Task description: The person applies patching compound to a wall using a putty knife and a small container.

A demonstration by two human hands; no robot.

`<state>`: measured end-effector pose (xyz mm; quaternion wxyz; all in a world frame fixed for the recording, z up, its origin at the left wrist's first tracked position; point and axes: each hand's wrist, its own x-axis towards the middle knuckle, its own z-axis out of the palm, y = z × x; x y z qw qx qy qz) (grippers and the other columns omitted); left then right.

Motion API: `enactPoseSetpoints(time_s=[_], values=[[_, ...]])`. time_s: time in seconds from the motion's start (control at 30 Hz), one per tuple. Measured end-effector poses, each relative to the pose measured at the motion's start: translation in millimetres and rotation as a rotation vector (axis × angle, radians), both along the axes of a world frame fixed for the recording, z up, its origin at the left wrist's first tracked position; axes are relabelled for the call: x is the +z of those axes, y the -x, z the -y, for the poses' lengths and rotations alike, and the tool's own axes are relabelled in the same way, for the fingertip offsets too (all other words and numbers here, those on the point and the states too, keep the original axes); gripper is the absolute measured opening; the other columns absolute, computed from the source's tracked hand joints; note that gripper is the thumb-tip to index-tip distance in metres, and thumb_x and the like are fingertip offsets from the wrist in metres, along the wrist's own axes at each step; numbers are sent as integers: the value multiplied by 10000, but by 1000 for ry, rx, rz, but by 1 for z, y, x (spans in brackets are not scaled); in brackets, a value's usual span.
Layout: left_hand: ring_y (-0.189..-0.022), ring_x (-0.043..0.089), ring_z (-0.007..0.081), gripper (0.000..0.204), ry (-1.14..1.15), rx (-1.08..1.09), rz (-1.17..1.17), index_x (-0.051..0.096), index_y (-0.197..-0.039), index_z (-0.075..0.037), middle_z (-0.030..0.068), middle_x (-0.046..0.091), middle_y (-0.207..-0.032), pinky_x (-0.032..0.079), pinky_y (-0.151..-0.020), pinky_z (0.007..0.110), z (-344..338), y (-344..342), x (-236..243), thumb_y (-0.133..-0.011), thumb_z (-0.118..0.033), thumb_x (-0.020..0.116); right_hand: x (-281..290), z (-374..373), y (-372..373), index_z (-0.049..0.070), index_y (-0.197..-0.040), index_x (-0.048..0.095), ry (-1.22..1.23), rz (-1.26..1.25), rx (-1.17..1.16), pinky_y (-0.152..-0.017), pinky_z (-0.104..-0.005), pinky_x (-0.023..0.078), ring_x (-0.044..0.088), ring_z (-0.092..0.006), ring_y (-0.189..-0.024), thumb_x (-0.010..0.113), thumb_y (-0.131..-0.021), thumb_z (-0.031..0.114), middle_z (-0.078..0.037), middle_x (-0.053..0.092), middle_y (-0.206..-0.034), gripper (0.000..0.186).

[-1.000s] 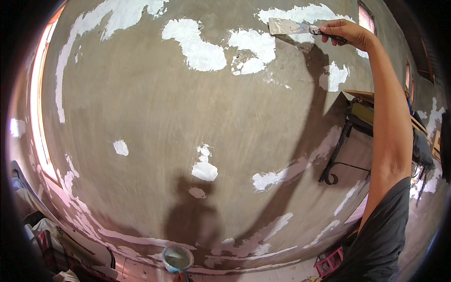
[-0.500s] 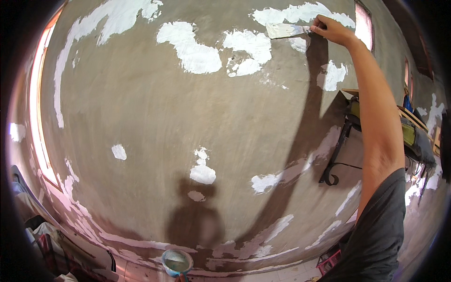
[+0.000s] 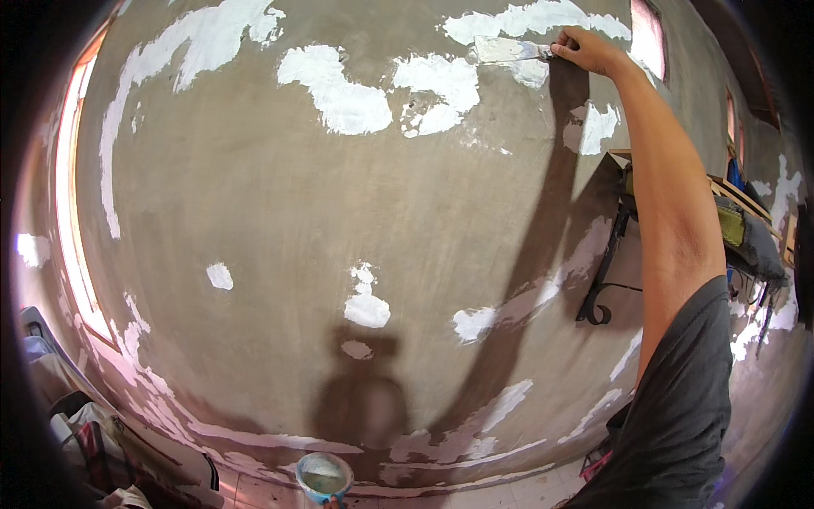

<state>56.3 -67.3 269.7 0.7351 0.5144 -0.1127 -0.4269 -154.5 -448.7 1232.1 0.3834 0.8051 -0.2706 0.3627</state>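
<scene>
High up on the grey wall (image 3: 254,170), my right hand (image 3: 587,51) is closed around a putty knife (image 3: 511,51) and reaches out at arm's length. White filler coats the knife's broad blade, which lies against or very close to the wall, between white patches of filler (image 3: 538,20); exact contact is hard to tell. Down at the lower edge is a round blue tub (image 3: 324,477) with whitish paste inside. A small part of my left hand (image 3: 332,502) shows at the tub's near rim, seemingly gripping it; most of that hand is out of the picture.
A black scrolled bracket (image 3: 604,280) holds a shelf at right, with a dark bag (image 3: 746,242) beside it. Clothes (image 3: 102,450) are heaped at lower left. A narrow window (image 3: 72,195) stands at left. My shadow falls across the wall.
The right hand and putty knife have moved slightly left, and the blade now covers a different bit of wall beside the filler. The view has shifted a little; the tub appears slightly higher.
</scene>
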Motion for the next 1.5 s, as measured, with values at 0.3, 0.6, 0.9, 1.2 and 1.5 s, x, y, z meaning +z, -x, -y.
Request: enactPoseSetpoints(time_s=[0.3,0.6,0.9,1.2,1.5], values=[[-427,502,135,204,-103,80,-118,562,-1048,-127,40,593,-712,354,-333,247,-13,4,3,-1009,-323,524,20,-8,33,67,-1060,647,-28,-21,-21,-823,-378,498,643,-229,-912,609,-963,419,-116,695,-966,367],[-442,500,122,185,-94,71,-53,533,-1091,-162,24,582,-700,347,-344,229,-14,-7,4,-1009,-326,550,-14,-24,-7,81,-1115,631,-13,-52,151,-837,-367,490,621,-220,-900,590,-982,406,-114,679,-959,354],[-462,505,124,223,-190,-43,153,554,-1052,-146,25,578,-695,374,-363,244,-11,-6,-4,-1001,-363,547,24,-36,33,31,-1021,598,51,-96,46,-764,-311,454,552,-130,-810,593,-998,297,-31,656,-879,267],[-429,487,146,250,-78,29,47,544,-953,-125,54,578,-686,363,-349,262,-1,-10,19,-1015,-365,506,-19,-27,4,77,-1042,652,86,-13,32,-820,-358,494,629,-226,-869,605,-981,300,-101,692,-918,235],[-378,464,149,336,-39,91,56,546,-879,-119,54,557,-634,330,-327,257,7,-21,13,-1005,-430,538,5,-59,16,70,-1032,675,123,187,17,-768,-380,495,643,-257,-824,611,-932,355,-117,703,-882,309]])
